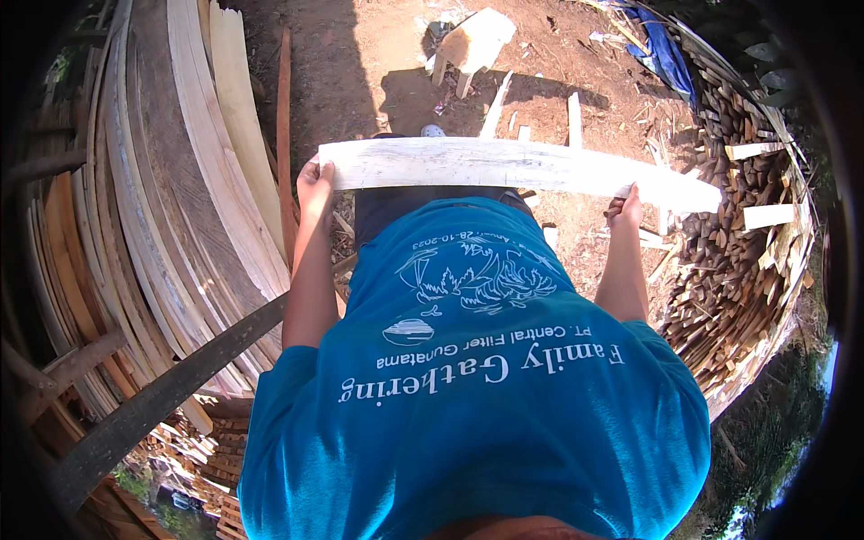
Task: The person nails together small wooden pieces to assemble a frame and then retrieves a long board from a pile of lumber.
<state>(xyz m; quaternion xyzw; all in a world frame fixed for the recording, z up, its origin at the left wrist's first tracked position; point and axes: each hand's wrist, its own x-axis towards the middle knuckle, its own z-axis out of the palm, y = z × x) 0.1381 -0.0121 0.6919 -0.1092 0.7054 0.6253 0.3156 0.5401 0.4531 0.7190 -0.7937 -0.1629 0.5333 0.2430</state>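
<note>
A long, pale wooden board spans the space in front of me, held crosswise at about waist height. My left hand grips its left end, with the thumb on the face of the wood. Toward the other end, my right hand is closed around the lower edge, and a stretch of board sticks out past it to the right. The wood is bright in the sun, with faint grey streaks along its grain. The fingers behind the board are partly hidden.
Long planks are stacked at my left, crossed by a dark beam. A small wooden stool stands ahead on the dirt ground. On the right is a big pile of cut sticks, near a blue tarp. Wood scraps lie about.
</note>
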